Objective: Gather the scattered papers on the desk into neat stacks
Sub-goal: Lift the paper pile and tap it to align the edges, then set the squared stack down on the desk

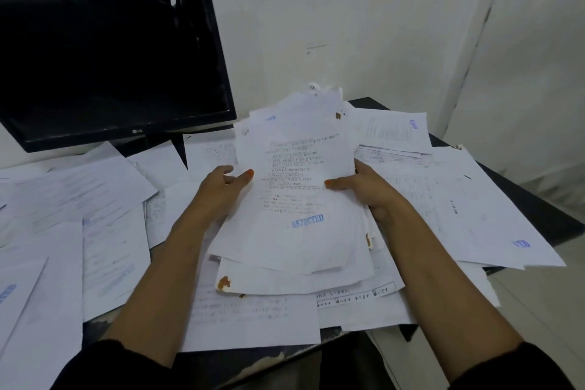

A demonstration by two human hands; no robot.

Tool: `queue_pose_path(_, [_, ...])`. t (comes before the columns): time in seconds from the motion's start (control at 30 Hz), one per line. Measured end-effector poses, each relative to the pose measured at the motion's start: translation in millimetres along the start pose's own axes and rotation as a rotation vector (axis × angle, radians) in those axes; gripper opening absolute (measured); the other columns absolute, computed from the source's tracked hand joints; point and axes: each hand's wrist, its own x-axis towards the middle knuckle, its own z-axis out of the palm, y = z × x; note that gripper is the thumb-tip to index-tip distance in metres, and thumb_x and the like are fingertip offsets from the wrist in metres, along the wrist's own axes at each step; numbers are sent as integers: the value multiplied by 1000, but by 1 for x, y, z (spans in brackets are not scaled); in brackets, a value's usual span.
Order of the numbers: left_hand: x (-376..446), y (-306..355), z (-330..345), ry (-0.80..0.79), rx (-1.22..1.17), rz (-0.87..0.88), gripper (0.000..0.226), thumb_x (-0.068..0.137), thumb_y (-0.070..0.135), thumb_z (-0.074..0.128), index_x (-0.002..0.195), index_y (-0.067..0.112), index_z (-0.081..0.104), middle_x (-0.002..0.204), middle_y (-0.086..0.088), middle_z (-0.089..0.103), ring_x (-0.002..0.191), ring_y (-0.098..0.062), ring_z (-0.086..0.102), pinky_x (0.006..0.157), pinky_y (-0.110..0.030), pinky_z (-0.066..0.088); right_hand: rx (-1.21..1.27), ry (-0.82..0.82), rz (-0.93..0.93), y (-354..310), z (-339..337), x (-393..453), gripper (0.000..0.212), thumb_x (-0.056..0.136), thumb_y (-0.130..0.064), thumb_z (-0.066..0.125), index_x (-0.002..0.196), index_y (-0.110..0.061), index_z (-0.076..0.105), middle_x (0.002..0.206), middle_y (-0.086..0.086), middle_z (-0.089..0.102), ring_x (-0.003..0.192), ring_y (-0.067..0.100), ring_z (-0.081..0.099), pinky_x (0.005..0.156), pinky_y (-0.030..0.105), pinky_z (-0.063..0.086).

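Observation:
An uneven bundle of white papers (294,206) is held up over the middle of the desk; its top sheet bears handwriting and a blue "REJECTED" stamp. My left hand (221,191) grips the bundle's left edge, thumb on top. My right hand (364,188) grips its right edge, thumb on the top sheet. Loose sheets (72,199) lie scattered to the left, more papers (459,196) spread to the right, and further sheets (253,313) lie under the bundle near the front edge.
A black LG monitor (107,57), switched off, stands at the back left on the dark desk (538,215). White walls close in behind and to the right. Some right-hand sheets overhang the desk's edge above a pale floor (544,294).

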Motion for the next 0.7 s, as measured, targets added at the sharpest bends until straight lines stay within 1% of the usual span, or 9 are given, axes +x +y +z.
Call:
queue_pose_path(0.13, [-6, -2, -9, -8, -202, -42, 76, 84, 52, 68, 144, 15, 40, 127, -9, 59, 108, -19, 61, 94, -35, 48, 69, -34, -20, -1, 1, -3, 50, 80, -1, 71, 127, -12, 59, 118, 6, 69, 104, 27, 69, 88, 44, 56])
queue_pose_path(0.23, [-15, -2, -9, -84, -338, -11, 49, 88, 35, 70, 127, 10, 56, 116, -8, 67, 87, -12, 71, 73, -24, 56, 88, -66, -25, -3, 3, -5, 48, 82, -3, 71, 128, -13, 58, 118, 5, 70, 104, 27, 69, 85, 43, 57])
queue_pose_path(0.27, [-16, -5, -7, -103, -415, 2, 43, 88, 27, 71, 124, 8, 58, 115, -9, 69, 87, -14, 72, 73, -27, 58, 93, -76, -24, -3, 3, -6, 48, 82, -4, 70, 128, -13, 58, 119, 5, 69, 104, 28, 68, 87, 44, 56])
queue_pose_path(0.33, [-18, -10, -6, -98, -502, 7, 44, 86, 18, 73, 125, 10, 54, 117, -10, 69, 95, -24, 72, 80, -40, 59, 76, -84, -23, -3, 5, -7, 48, 83, -6, 70, 129, -13, 57, 119, 5, 69, 105, 27, 68, 90, 45, 55])
queue_pose_path(0.37, [-21, -10, -7, -98, -521, 11, 44, 87, 16, 73, 125, 12, 51, 116, -9, 69, 96, -27, 71, 78, -41, 60, 54, -84, -18, -3, 6, -7, 47, 84, -7, 70, 129, -14, 57, 119, 4, 69, 105, 26, 68, 91, 45, 55])
queue_pose_path(0.5, [-22, -9, -5, -131, -472, 35, 44, 90, 13, 68, 124, 19, 42, 108, -4, 63, 84, -22, 69, 52, -24, 55, -54, -88, 14, -1, 15, -8, 40, 87, -14, 69, 126, -16, 60, 121, 1, 69, 105, 21, 68, 92, 38, 54])
queue_pose_path(0.6, [-19, -12, -3, -129, -481, 40, 44, 89, 7, 68, 124, 17, 43, 110, -5, 62, 84, -19, 67, 51, -22, 54, -170, -21, -8, -1, 17, -5, 33, 88, -17, 69, 120, -17, 63, 124, 1, 66, 103, 15, 67, 86, 27, 54])
queue_pose_path(0.63, [-20, -14, -5, -117, -498, 42, 45, 88, 6, 68, 125, 16, 44, 112, -5, 62, 85, -18, 68, 52, -21, 54, -238, 18, -19, -1, 19, -4, 36, 86, -24, 72, 120, -19, 63, 127, 2, 64, 107, 13, 64, 87, 27, 53])
queue_pose_path(0.7, [-19, -15, -10, -101, -569, 69, 44, 89, 4, 66, 128, 12, 49, 113, -2, 66, 84, -16, 71, 57, -22, 56, -527, 143, -38, -2, 21, 1, 58, 77, -49, 75, 127, -24, 59, 133, 1, 50, 123, 18, 49, 101, 36, 44])
